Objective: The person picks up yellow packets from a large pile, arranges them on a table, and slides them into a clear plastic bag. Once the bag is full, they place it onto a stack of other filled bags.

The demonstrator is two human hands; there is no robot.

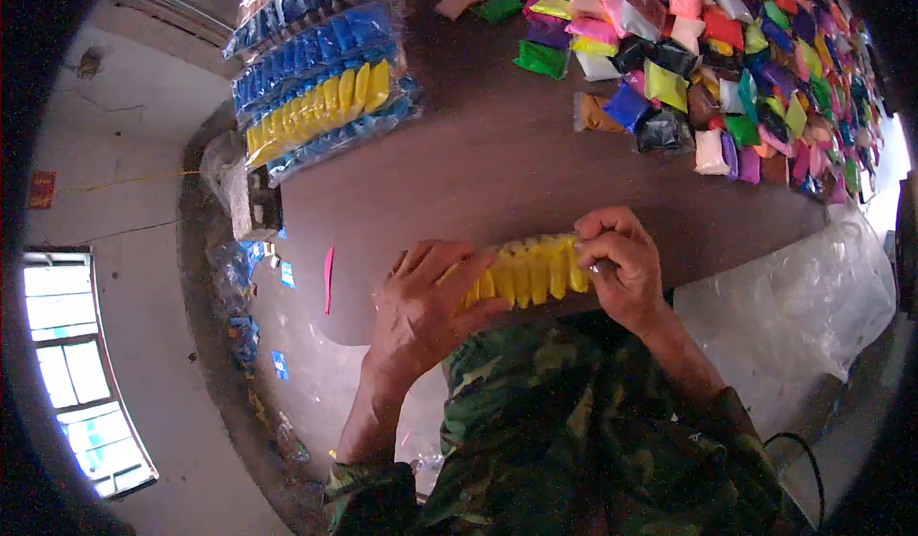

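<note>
A row of yellow packets (pixel 531 273) in clear plastic lies at the table's near edge, in front of my body. My left hand (pixel 426 297) rests over the row's left end, fingers wrapped against it. At the right end, my right hand (pixel 622 263) pinches the edge of the row between thumb and fingers. Part of the packets is hidden under my left hand. Left of my left hand, a thin pink strip (pixel 329 280) lies on the brown table (pixel 459 173).
Stacked bags of blue packets (pixel 320 43) with a yellow row (pixel 320 110) on top stand at the back left. Many small colourful packets (pixel 665 87) are heaped at the back right. A clear plastic sheet (pixel 794 297) hangs at the right edge.
</note>
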